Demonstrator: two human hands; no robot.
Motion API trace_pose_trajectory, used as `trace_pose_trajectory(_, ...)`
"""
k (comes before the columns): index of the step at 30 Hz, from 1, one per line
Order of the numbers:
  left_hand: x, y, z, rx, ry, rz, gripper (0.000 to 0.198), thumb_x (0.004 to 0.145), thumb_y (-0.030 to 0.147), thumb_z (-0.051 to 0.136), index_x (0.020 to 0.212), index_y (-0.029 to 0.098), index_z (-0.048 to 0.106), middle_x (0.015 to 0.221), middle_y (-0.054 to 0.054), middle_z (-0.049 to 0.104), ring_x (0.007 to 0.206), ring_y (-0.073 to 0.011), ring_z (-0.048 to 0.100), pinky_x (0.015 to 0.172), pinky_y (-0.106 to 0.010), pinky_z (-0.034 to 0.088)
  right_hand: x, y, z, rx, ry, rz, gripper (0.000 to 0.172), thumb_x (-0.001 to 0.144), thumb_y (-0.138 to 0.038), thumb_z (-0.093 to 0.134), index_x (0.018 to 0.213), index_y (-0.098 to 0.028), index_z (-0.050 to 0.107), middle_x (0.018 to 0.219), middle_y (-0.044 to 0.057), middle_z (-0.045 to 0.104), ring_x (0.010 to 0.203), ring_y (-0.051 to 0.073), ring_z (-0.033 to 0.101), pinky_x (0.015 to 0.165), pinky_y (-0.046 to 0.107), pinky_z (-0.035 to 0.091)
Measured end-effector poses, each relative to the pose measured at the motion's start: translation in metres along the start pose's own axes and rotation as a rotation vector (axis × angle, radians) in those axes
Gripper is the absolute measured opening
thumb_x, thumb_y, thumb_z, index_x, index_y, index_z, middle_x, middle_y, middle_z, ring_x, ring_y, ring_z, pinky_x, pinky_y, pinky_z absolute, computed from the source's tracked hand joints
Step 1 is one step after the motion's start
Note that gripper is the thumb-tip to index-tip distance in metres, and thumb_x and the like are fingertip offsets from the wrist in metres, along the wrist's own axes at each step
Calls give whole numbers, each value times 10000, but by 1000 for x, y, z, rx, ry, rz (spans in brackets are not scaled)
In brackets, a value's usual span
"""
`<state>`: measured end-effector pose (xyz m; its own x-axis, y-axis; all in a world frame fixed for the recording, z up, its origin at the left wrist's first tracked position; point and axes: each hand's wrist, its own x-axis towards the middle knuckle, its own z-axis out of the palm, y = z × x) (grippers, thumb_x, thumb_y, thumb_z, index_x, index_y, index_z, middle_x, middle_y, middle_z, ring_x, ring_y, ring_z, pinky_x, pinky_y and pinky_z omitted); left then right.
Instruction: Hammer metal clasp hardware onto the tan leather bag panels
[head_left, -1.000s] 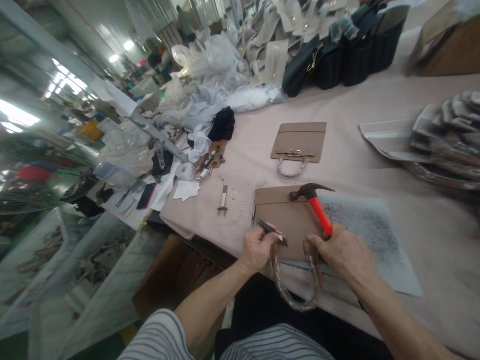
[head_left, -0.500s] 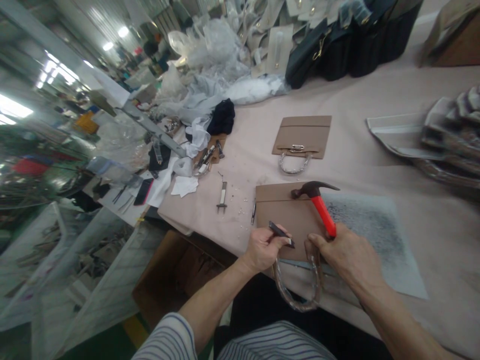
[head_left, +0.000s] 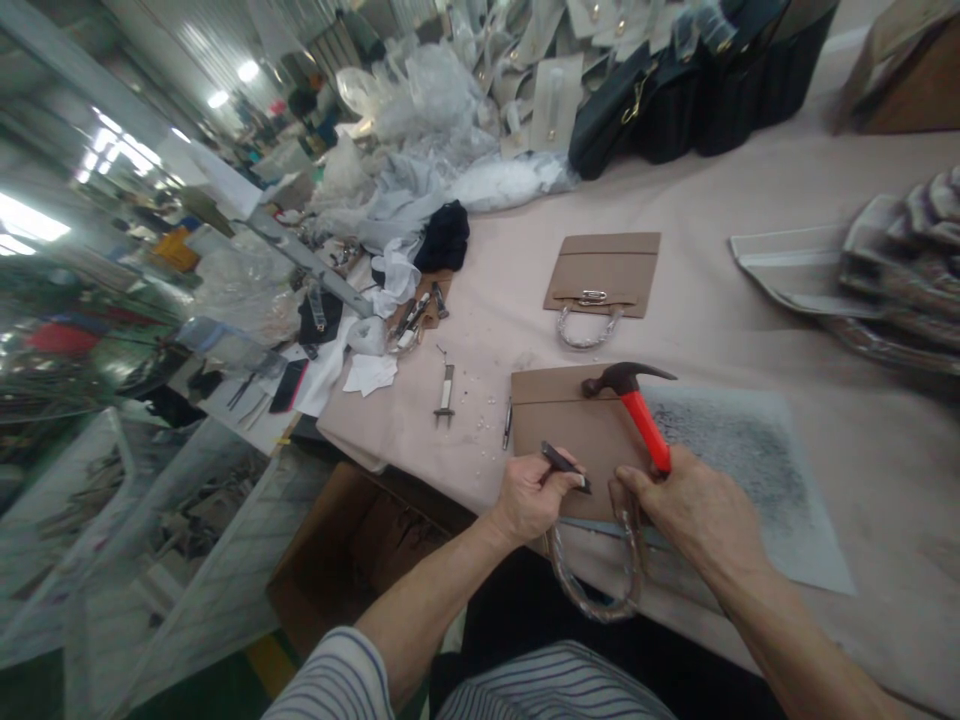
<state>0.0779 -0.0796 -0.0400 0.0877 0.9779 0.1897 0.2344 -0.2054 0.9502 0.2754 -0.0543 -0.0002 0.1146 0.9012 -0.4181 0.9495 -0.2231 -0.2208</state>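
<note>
Pinched in the fingers of my left hand (head_left: pixel 529 500) is a dark punch (head_left: pixel 561 462), its lower end over a taupe leather bag panel (head_left: pixel 555 420). My right hand (head_left: pixel 705 505) grips a claw hammer (head_left: pixel 645 425) by its red handle; the dark head lies above the panel's far part. The thumb of that hand rests near the base of a plastic-wrapped bag handle (head_left: pixel 596 605), which hangs over the table's near edge. Beneath the panel's right side lies a greyish, dark-speckled sheet (head_left: pixel 765 480). My fingers hide part of the handle's attachment.
A second taupe panel with a metal clasp (head_left: pixel 607 270) lies beyond. Dividers (head_left: pixel 446 393), a pen-like tool (head_left: pixel 508 424) and tiny loose bits are to the left. Stacked bag pieces (head_left: pixel 900 260) stand at right; black bags (head_left: pixel 675 105) and plastic wrapping (head_left: pixel 427 110) line the back.
</note>
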Motion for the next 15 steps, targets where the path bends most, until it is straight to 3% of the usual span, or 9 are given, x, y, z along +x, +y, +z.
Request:
trace_pose_trajectory(3, 0, 1, 1, 39, 6, 15, 171, 909, 309, 665, 886, 146, 711, 828, -70, 779, 766, -183, 749, 734, -269, 619, -1, -1, -2, -11, -19, 0, 436, 945, -549, 531, 1087, -149, 630, 884, 173, 723, 875, 359, 695, 663, 378, 436)
trace_pose_trajectory(9, -2, 5, 8, 221, 38, 218, 130, 919, 256, 620, 883, 159, 699, 824, -73, 770, 744, -178, 740, 719, -266, 611, -1, 0, 0, -24, -10, 4, 452, 952, -558, 520, 1098, -145, 628, 914, 183, 727, 900, 371, 698, 661, 382, 424)
trace_pose_trajectory(15, 1, 7, 13, 260, 0, 187, 92, 902, 215, 600, 905, 162, 674, 791, -60, 749, 711, -172, 722, 705, -263, 599, -1, 1, 2, 6, 3, 0, 449, 952, -560, 514, 1106, -153, 621, 910, 174, 721, 909, 375, 696, 669, 384, 423)
